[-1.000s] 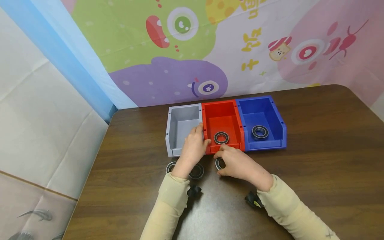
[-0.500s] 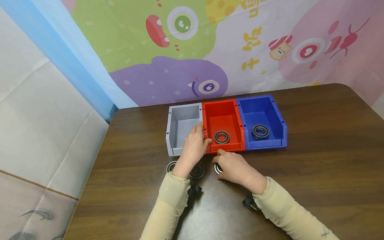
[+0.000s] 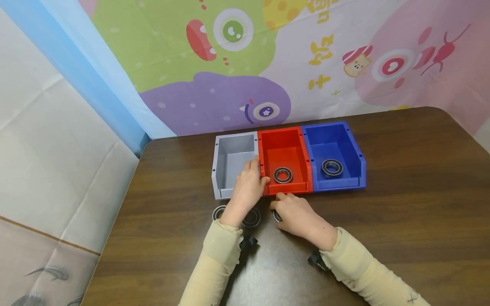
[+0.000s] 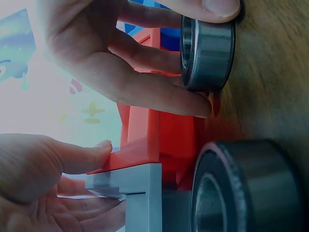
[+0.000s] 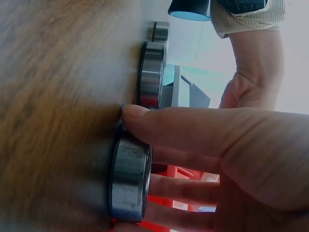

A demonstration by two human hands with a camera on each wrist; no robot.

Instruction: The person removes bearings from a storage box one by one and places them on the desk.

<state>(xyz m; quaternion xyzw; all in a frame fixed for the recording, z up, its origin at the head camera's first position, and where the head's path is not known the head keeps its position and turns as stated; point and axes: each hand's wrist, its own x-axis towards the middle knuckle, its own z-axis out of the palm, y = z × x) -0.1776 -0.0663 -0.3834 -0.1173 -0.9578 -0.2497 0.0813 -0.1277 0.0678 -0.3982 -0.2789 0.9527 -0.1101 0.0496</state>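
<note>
A ball bearing (image 3: 277, 216) with a bright steel outer ring lies flat on the table in front of the red bin. My right hand (image 3: 302, 219) pinches it between thumb and fingers and covers much of it in the head view; the right wrist view shows its steel side (image 5: 129, 181). My left hand (image 3: 246, 185) rests over the joined walls of the grey bin (image 3: 226, 194) and the red bin (image 3: 281, 140), thumb on the red side. Two more bearings lie below it, one dark (image 3: 251, 217) and one (image 3: 218, 211) partly hidden by the left wrist.
The blue bin (image 3: 325, 144) adjoins the red one at the right and holds a bearing (image 3: 332, 168). Another bearing (image 3: 283, 175) lies inside the red bin. All stand on a brown wooden table (image 3: 413, 191), with a printed cloth (image 3: 172, 106) behind.
My right hand has shifted slightly left and toward me, along with the bearing it pinches. The left hand has stayed in place on the bins.
</note>
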